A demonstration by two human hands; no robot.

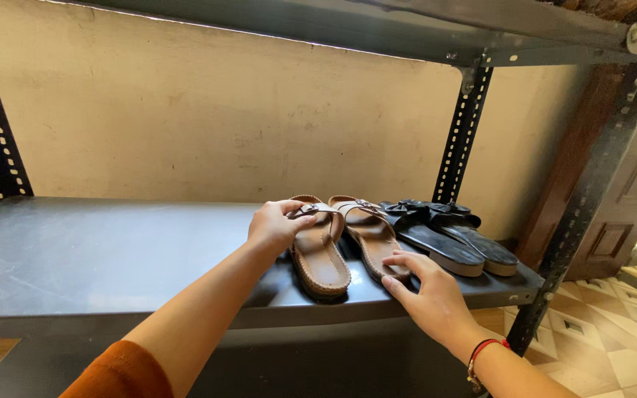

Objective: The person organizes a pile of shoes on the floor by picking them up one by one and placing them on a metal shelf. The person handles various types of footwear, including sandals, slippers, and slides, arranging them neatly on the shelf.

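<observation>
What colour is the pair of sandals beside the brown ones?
Black bow-topped sandals, seen in the head view.

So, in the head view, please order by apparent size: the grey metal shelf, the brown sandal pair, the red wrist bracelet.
1. Grey metal shelf
2. Brown leather sandal pair
3. Red thread bracelet, though it is nearest the camera

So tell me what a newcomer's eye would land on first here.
First, the two hands at the front edge of the grey metal shelf: the left hand grips the strap of the left brown sandal, and the right hand rests its fingers on the heel end of the right brown sandal. Next, just to the right, a pair of black bow sandals beside the perforated upright.
</observation>
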